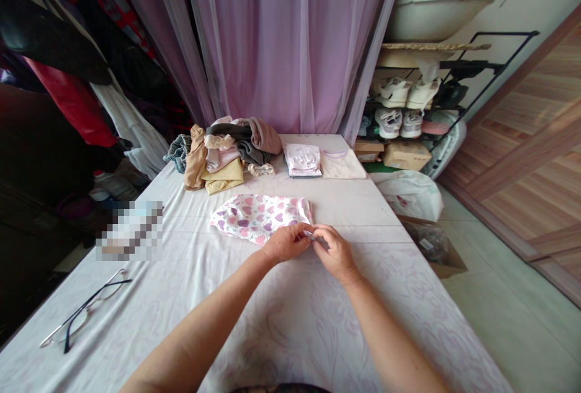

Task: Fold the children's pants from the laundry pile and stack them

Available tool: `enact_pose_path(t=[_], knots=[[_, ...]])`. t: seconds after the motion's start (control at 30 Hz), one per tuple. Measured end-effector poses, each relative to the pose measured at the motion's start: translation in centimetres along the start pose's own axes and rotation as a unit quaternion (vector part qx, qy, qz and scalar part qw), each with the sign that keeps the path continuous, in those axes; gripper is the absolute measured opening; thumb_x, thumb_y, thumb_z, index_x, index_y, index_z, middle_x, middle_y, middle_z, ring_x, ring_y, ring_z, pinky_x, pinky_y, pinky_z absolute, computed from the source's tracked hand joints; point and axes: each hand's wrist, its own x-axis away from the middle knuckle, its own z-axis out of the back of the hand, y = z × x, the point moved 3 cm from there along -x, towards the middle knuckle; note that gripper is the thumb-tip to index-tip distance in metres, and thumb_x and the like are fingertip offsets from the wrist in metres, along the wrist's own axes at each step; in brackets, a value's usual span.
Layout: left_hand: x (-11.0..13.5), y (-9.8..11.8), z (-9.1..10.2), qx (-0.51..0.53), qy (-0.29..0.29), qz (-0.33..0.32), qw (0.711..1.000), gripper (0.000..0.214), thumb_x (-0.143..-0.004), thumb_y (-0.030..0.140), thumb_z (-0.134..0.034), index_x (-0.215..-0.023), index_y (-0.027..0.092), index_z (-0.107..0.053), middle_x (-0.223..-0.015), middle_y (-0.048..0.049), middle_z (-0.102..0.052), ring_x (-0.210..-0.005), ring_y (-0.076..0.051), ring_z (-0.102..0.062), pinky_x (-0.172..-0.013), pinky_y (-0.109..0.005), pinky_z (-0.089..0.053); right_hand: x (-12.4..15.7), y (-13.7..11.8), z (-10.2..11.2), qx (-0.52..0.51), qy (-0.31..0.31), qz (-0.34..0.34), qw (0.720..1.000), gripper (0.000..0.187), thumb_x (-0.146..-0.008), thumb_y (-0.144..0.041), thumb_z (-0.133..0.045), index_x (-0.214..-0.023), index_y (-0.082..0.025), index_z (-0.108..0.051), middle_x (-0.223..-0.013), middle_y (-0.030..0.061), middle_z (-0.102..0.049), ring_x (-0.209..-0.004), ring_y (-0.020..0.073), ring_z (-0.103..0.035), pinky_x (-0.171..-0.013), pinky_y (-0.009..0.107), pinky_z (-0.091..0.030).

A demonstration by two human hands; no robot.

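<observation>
Head view shows the left hand (pixel 287 243) and right hand (pixel 334 254) both in narrow grips on a small pale tag (pixel 309 234), while a heart-print garment (pixel 258 218), its long axis lying crosswise, sits at 11 o'clock, nearer the left hand.

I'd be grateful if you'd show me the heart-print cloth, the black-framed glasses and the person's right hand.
White heart-print cloth (pixel 258 217), head view, its middle.
Black-framed eyeglasses (pixel 100 297), head view, the black arm.
Right hand (pixel 334 254), head view, its back.
</observation>
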Motion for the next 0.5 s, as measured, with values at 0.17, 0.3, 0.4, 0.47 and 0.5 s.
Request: enact_pose_path(t=[0.17, 0.3, 0.4, 0.47, 0.5], knots=[[0.0, 0.1, 0.8, 0.024, 0.003, -0.001, 1.000, 0.020, -0.083, 0.021, -0.051, -0.094, 0.019, -0.068, -0.075, 0.0024, -0.064, -0.066, -0.010, -0.056, -0.064, -0.020, -0.045, -0.1, -0.6, -0.2, 0.022, 0.023, -0.002, 0.999, 0.011, -0.083, -0.017, -0.054, -0.084, -0.025, -0.061, -0.099, 0.0065, -0.068, -0.095, 0.0209, -0.066, -0.085, 0.034, -0.053], [0.1, 0.2, 2.1, 0.048, -0.020, 0.026, 0.998, 0.019, -0.081, 0.020, -0.053, -0.094, 0.018, -0.066, -0.070, 0.0036, -0.061, -0.058, -0.008, -0.052, -0.057, -0.019, -0.043, -0.5, -1.2, 0.1, 0.027, 0.048, 0.011, 0.998, 0.009, -0.082, -0.017, -0.056, -0.083, -0.025, -0.060, -0.097, 0.0067, -0.069, -0.094, 0.0211, -0.066, -0.086, 0.035, -0.053], [-0.1, -0.1, 3.5, 0.105, -0.027, 0.014, 0.994, 0.028, -0.075, 0.012, -0.054, -0.099, 0.018, -0.065, -0.074, 0.0028, -0.064, -0.060, -0.008, -0.055, -0.057, -0.018, -0.043, -0.8, -1.5, 0.6, 0.007, 0.065, 0.006, 0.998, 0.007, -0.082, -0.018, -0.057, -0.083, -0.025, -0.057, -0.101, 0.0069, -0.071, -0.097, 0.0215, -0.066, -0.090, 0.037, -0.052], [-0.3, -0.4, 4.6, 0.120, -0.019, -0.008, 0.993, 0.032, -0.070, 0.007, -0.055, -0.099, 0.017, -0.065, -0.078, 0.0019, -0.066, -0.067, -0.008, -0.059, -0.063, -0.018, -0.045, -0.9, -1.5, 0.8, -0.018, 0.065, -0.014, 0.998, 0.007, -0.082, -0.019, -0.057, -0.084, -0.025, -0.054, -0.106, 0.0073, -0.072, -0.101, 0.0218, -0.066, -0.093, 0.039, -0.051], [-0.4, -0.6, 5.1, 0.118, -0.012, -0.018, 0.993, 0.031, -0.070, 0.007, -0.055, -0.098, 0.017, -0.065, -0.077, 0.0019, -0.066, -0.068, -0.009, -0.059, -0.064, -0.018, -0.046, -1.0, -1.4, 0.8, -0.033, 0.061, -0.028, 0.997, 0.006, -0.082, -0.020, -0.056, -0.084, -0.025, -0.053, -0.107, 0.0074, -0.073, -0.103, 0.0220, -0.066, -0.094, 0.040, -0.051]])
